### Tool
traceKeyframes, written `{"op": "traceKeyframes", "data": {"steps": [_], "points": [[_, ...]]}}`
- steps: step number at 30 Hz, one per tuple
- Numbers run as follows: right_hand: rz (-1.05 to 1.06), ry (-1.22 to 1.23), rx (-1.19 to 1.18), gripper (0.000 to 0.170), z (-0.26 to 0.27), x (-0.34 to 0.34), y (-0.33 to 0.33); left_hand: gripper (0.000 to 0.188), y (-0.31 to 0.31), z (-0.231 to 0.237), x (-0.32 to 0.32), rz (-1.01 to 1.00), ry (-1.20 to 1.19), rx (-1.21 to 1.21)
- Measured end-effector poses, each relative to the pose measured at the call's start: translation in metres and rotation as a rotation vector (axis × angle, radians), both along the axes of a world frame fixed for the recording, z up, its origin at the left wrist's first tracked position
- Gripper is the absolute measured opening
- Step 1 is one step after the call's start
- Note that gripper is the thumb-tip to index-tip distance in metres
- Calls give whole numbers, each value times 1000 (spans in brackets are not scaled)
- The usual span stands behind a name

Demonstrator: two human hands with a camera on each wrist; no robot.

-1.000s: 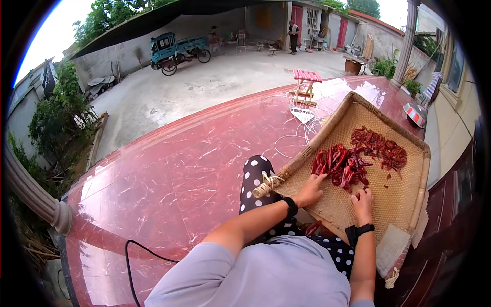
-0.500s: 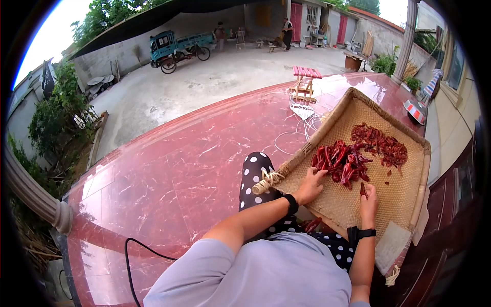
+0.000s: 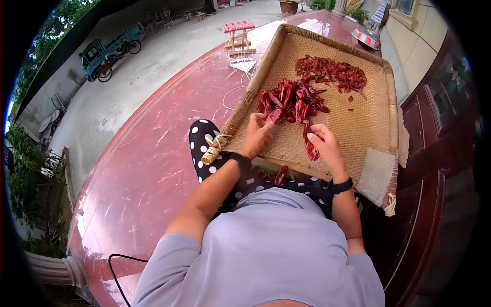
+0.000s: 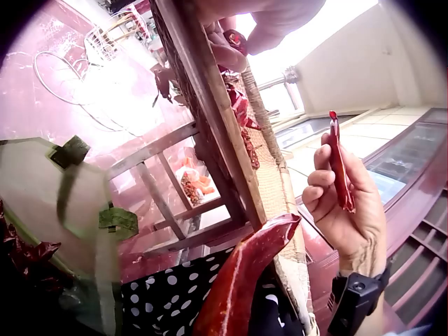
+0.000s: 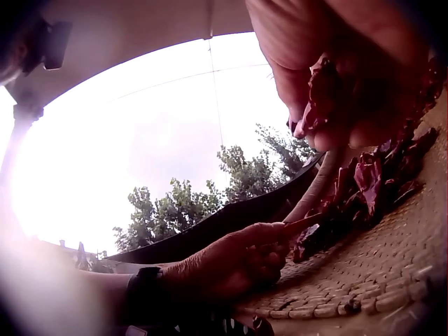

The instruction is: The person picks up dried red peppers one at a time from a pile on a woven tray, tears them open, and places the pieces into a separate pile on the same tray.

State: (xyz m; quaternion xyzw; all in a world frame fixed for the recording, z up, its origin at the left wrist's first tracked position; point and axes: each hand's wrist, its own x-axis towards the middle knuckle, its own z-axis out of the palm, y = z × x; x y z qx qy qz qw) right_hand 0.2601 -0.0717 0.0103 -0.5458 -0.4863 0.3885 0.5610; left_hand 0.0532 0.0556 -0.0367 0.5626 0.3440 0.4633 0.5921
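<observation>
A woven winnowing basket lies tilted before me. In it are a pile of whole dried red chili peppers and, farther back, a heap of cut chili pieces. My right hand holds one long chili pepper over the basket's near part; the left wrist view shows that pepper upright between thumb and fingers. At the near left edge of the pile, my left hand pinches a red chili, whose far end is hidden among the others. Another chili lies below the basket's near rim.
A wooden frame stands beneath the basket. To the left, a clear plastic bag is near more dark red chilies. A pink-topped stool and white cable are on the red marble floor. Dark doors flank the right.
The head view has swung to the right and down. My right hand, at the pile and then lifting a small dark piece, now holds a long red chili. My left hand stays beside the pile.
</observation>
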Motion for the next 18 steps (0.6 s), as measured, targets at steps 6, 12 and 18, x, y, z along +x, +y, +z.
{"op": "traceKeyframes", "data": {"steps": [6,12,18], "points": [[287,33,-128,21,-7,-36,-17,26,11,-15,-3,-198,-57,-41],[433,-153,-198,13,-14,-46,-27,18,12,-12,-5,-287,34,-21],[265,-943,93,18,-27,-54,-34,17,9,-9,-4,-290,74,20]]}}
